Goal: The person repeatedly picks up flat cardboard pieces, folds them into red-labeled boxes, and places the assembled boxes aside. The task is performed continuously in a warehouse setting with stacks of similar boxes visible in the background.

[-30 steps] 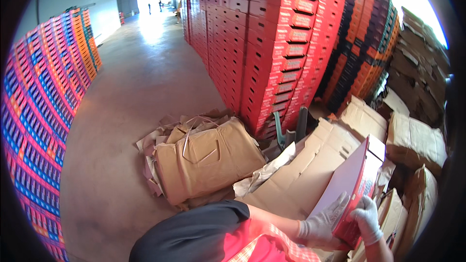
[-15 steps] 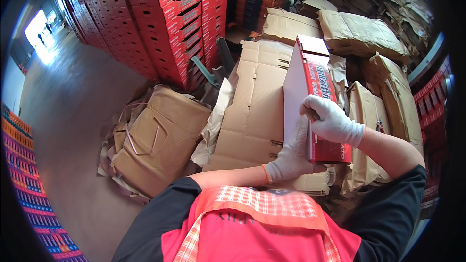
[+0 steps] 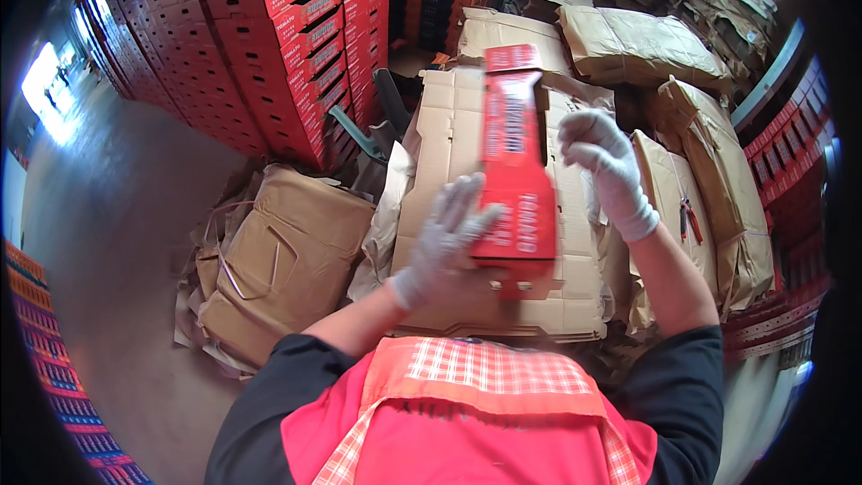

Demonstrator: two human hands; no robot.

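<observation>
A red cardboard carton (image 3: 516, 162) with pale lettering stands on edge on the stack of flat brown cardboard sheets (image 3: 440, 153) in front of me; its near end is smeared by motion. Against the carton's left side lies my gloved left hand (image 3: 446, 238), fingers spread and thumb reaching over the red face. To the right of the carton, my gloved right hand (image 3: 603, 166) is raised clear of it, with nothing in its loosely bent, parted fingers. Both gloves are white.
Tall stacks of red cartons (image 3: 296, 45) rise at the far left. A paper-wrapped bundle (image 3: 287, 251) lies on the left floor. More wrapped bundles (image 3: 642, 45) sit behind and to the right; red-handled pliers (image 3: 690, 220) rest on one. Colourful stacked cartons (image 3: 58, 368) line the left edge.
The carton has turned, its red side now facing up toward me, and shifted left. My right hand has let go and lifted away; my left hand has moved left along it.
</observation>
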